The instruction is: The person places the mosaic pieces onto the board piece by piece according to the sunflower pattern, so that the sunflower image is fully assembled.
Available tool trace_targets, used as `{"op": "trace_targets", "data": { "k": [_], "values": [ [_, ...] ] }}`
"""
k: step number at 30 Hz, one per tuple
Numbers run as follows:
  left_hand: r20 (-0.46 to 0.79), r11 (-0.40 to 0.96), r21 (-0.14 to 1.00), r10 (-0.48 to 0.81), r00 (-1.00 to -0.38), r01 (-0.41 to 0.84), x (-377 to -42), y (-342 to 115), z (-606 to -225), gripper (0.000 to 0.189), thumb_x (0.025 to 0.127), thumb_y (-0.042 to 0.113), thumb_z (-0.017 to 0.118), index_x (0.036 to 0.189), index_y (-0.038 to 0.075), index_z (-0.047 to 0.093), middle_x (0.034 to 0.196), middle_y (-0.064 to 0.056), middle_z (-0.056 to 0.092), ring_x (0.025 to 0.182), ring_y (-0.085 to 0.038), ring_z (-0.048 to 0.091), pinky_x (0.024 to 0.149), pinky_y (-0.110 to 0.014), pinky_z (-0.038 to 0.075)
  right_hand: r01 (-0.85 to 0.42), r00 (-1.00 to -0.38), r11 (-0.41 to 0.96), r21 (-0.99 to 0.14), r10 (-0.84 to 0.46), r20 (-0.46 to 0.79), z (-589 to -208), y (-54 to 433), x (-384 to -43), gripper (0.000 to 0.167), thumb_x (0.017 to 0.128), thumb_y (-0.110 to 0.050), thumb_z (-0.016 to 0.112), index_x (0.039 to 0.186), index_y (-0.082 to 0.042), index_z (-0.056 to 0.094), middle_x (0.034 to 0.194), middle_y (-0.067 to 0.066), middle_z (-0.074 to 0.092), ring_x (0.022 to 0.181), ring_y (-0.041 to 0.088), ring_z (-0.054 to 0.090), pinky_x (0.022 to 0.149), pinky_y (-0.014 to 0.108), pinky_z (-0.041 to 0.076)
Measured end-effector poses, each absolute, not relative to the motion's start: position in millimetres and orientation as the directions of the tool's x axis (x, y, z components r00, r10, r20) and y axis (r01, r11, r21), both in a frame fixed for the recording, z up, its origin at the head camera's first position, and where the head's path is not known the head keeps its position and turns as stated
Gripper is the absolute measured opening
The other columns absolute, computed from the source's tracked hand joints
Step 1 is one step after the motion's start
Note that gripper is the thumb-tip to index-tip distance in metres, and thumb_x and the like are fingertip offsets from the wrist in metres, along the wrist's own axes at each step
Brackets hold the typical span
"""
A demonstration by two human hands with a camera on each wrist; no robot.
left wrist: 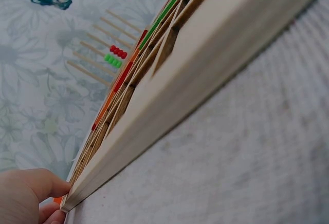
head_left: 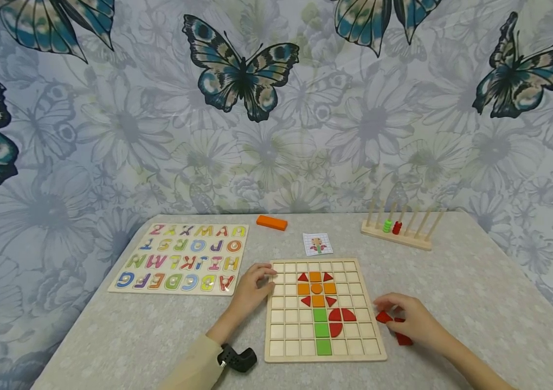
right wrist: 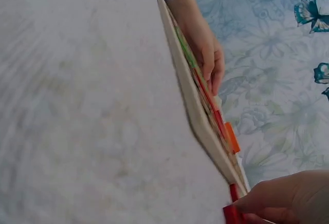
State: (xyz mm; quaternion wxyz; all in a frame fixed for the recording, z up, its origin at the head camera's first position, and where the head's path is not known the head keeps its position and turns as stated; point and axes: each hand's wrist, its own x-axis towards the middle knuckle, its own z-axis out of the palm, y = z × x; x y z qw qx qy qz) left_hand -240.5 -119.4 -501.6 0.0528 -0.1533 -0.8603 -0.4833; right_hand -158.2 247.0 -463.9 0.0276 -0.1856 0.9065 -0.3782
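A wooden grid board (head_left: 288,317) lies on the table, bearing orange squares, an orange circle, red triangles, green squares (head_left: 322,329) and red quarter-round pieces (head_left: 336,329). At the board's left edge, my left hand (head_left: 251,287) grips the rim near the far corner, thumb and fingers on either side of it. To the right of the board my right hand (head_left: 413,322) pinches at a red piece (right wrist: 234,215), its fingers hiding part of it. Close by, a red piece (head_left: 384,317) and a red piece (head_left: 404,339) show around the fingers.
Left of the board lies a wooden alphabet board (head_left: 186,260). Behind it rests an orange block (head_left: 271,222). A small pattern card (head_left: 317,244) sits beyond the grid board. At the back right stands a peg rack (head_left: 396,237) with green and red beads. A butterfly-print cloth hangs behind the table.
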Motion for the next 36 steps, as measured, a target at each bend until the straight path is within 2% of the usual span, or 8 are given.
{"op": "trace_targets", "data": {
  "k": [6, 12, 15, 18, 21, 26, 36],
  "values": [
    [0.263, 0.491, 0.805, 0.209, -0.942, 0.333, -241.3, -119.1, -503.0, 0.02, 0.086, 0.009, 0.065, 0.106, 0.008, 0.069, 0.126, -0.009, 0.058, 0.112, -0.028, 0.058, 0.096, -0.047, 0.049, -0.291, -0.949, 0.651, -0.701, -0.287, 0.128, -470.6, 248.8, -160.5, 0.033, 0.079, -0.006, 0.074, 0.11, -0.001, 0.064, 0.096, 0.006, 0.069, 0.079, 0.002, 0.058, 0.068, 0.019, 0.052],
    [0.244, 0.485, 0.816, 0.203, -0.948, 0.314, -240.5, -120.1, -503.4, 0.02, 0.086, 0.009, 0.065, 0.106, 0.007, 0.069, 0.126, -0.009, 0.058, 0.115, -0.028, 0.057, 0.098, -0.047, 0.048, -0.305, -0.952, 0.683, -0.663, -0.215, 0.217, -479.3, 247.7, -161.1, 0.033, 0.075, -0.013, 0.078, 0.104, -0.001, 0.066, 0.079, -0.003, 0.056, 0.065, -0.003, 0.044, 0.055, 0.017, 0.044],
    [0.233, 0.483, 0.821, 0.204, -0.951, 0.305, -240.2, -120.3, -503.0, 0.02, 0.086, 0.009, 0.066, 0.106, 0.008, 0.069, 0.126, -0.008, 0.058, 0.115, -0.027, 0.057, 0.098, -0.047, 0.048, -0.33, -0.944, 0.69, -0.644, -0.226, 0.242, -480.8, 247.6, -161.4, 0.025, 0.081, -0.011, 0.073, 0.103, -0.001, 0.066, 0.075, -0.006, 0.051, 0.061, -0.004, 0.041, 0.052, 0.017, 0.041],
    [0.225, 0.476, 0.827, 0.205, -0.952, 0.298, -239.6, -120.4, -502.6, 0.02, 0.087, 0.009, 0.065, 0.107, 0.008, 0.069, 0.127, -0.008, 0.058, 0.116, -0.027, 0.057, 0.099, -0.046, 0.048, -0.34, -0.94, 0.679, -0.65, -0.228, 0.253, -480.1, 248.1, -161.8, 0.021, 0.083, 0.001, 0.065, 0.103, -0.002, 0.066, 0.079, -0.005, 0.055, 0.064, -0.004, 0.042, 0.053, 0.018, 0.042],
    [0.233, 0.471, 0.827, 0.209, -0.95, 0.307, -239.4, -120.8, -502.8, 0.02, 0.087, 0.009, 0.065, 0.106, 0.008, 0.069, 0.127, -0.009, 0.057, 0.116, -0.028, 0.056, 0.099, -0.047, 0.048, -0.341, -0.94, 0.683, -0.646, -0.236, 0.247, -480.6, 249.1, -161.8, 0.034, 0.075, 0.009, 0.062, 0.106, -0.004, 0.065, 0.089, -0.002, 0.06, 0.072, -0.003, 0.045, 0.057, 0.018, 0.042],
    [0.245, 0.468, 0.824, 0.211, -0.946, 0.318, -239.6, -121.0, -502.9, 0.019, 0.087, 0.009, 0.065, 0.105, 0.007, 0.069, 0.126, -0.009, 0.058, 0.117, -0.029, 0.056, 0.099, -0.047, 0.048, -0.358, -0.934, 0.682, -0.637, -0.275, 0.23, -483.8, 250.4, -161.7, 0.043, 0.069, 0.007, 0.066, 0.11, -0.007, 0.064, 0.093, -0.003, 0.064, 0.076, -0.001, 0.047, 0.059, 0.018, 0.042],
    [0.242, 0.477, 0.819, 0.215, -0.946, 0.318, -240.5, -120.7, -502.8, 0.02, 0.087, 0.009, 0.065, 0.106, 0.007, 0.069, 0.126, -0.008, 0.058, 0.119, -0.027, 0.056, 0.099, -0.046, 0.048, -0.379, -0.921, 0.71, -0.593, -0.229, 0.315, -480.0, 246.1, -163.9, 0.032, 0.075, -0.001, 0.074, 0.105, -0.008, 0.066, 0.091, -0.007, 0.063, 0.077, -0.001, 0.049, 0.063, 0.019, 0.045]
  ]
}}
